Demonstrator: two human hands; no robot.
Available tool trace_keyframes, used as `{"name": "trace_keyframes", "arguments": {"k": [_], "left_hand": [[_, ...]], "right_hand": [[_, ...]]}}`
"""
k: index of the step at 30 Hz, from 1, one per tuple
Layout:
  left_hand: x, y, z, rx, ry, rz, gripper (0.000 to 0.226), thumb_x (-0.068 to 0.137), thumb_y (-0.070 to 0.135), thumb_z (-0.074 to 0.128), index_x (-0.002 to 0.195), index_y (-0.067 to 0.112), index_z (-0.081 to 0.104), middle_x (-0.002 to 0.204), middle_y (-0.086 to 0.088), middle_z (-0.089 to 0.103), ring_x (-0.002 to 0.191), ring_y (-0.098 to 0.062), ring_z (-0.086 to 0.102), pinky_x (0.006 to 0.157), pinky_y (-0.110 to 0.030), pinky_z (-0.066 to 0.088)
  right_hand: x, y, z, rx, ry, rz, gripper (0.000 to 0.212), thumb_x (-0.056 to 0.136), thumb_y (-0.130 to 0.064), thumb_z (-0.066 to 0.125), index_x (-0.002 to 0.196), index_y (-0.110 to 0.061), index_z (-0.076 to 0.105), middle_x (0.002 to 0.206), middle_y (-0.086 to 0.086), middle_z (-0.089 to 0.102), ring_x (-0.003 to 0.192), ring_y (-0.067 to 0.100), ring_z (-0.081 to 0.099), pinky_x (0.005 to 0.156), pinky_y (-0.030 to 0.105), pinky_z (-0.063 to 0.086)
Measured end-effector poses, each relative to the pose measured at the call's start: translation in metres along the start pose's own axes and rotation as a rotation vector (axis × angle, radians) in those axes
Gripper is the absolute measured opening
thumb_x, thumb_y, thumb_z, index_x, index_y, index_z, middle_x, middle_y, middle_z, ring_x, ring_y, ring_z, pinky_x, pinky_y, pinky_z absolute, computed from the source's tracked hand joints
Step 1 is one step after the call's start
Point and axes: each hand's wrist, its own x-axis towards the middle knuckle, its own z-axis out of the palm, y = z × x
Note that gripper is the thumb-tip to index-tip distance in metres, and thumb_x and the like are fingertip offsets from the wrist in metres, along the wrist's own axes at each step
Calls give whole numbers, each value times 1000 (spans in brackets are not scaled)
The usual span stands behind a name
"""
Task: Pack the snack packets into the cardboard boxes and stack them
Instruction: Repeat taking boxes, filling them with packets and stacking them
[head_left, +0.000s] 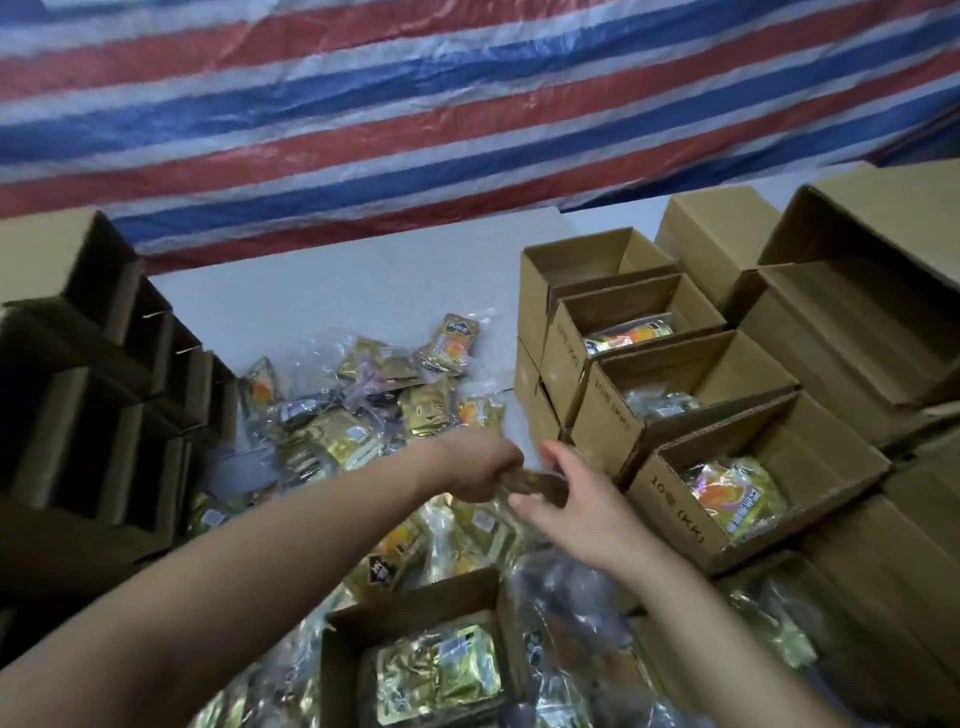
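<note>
Left of frame: dark empty cartons (104, 395); centre, snack packets (363, 415) heaped on my desk (322, 291); left hand (483, 470) grip clamped on a blurred packet (535, 483), right hand (576, 506) pinching its other end; right, open boxes (727, 467) holding packets.

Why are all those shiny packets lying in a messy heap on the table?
Nothing looks broken. The loose snack packets lie jumbled, unpacked, on the table. The left hand and right hand hold one packet between them. The open boxes stand in a neat row.
</note>
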Motion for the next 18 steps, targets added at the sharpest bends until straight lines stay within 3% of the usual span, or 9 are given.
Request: {"name": "trace_keyframes", "arguments": {"k": [2,4,6,9,12,15,18], "left_hand": [[-41,-5,-28,21,130,21,17,89,22,59,106,18,62,83,3,60,82,-23,61,72,-35,51],[-83,-7,-51,26,253,38,29,88,20,60,116,23,61,87,1,67,82,-22,63,69,-33,48],[-121,-9,-69,44,338,33,45,85,15,58,128,28,58,93,2,71,83,-20,64,70,-33,49],[-163,-16,-78,30,401,-28,46,82,14,57,126,25,59,105,2,71,93,-23,64,72,-32,48],[-189,-23,-73,29,483,-107,47,80,18,60,126,26,54,113,4,67,102,-22,61,75,-31,44],[-206,-32,-51,5,696,-211,65,82,31,67,142,27,43,140,4,53,127,-17,48,107,-34,34],[-228,-35,-10,-525,977,-454,86,81,46,74,152,29,27,151,8,39,137,-10,38,113,-30,29]], "right_hand": [[12,-27,-11,-88,-72,-93,103,76,-59,76,157,-32,19,156,-12,31,139,14,39,113,40,38],[24,-55,-23,-184,-212,-181,112,70,-65,77,158,-30,17,156,-11,33,142,11,35,113,29,33],[33,-88,-32,-264,-446,-226,106,69,-66,78,155,-33,26,149,-16,41,137,6,42,106,17,34],[35,-129,-30,-248,-675,-266,78,77,-49,81,142,-42,38,143,-18,50,126,-4,50,107,14,36],[33,-147,-7,-177,-652,-280,70,86,-26,78,145,-30,39,138,-2,57,124,15,58,109,33,43],[27,-145,9,7,-642,-175,57,84,-22,73,134,-23,45,113,9,64,93,19,69,83,35,56],[15,-134,16,392,-579,18,51,76,-22,75,120,-12,53,113,16,63,85,22,71,77,42,60]]}}
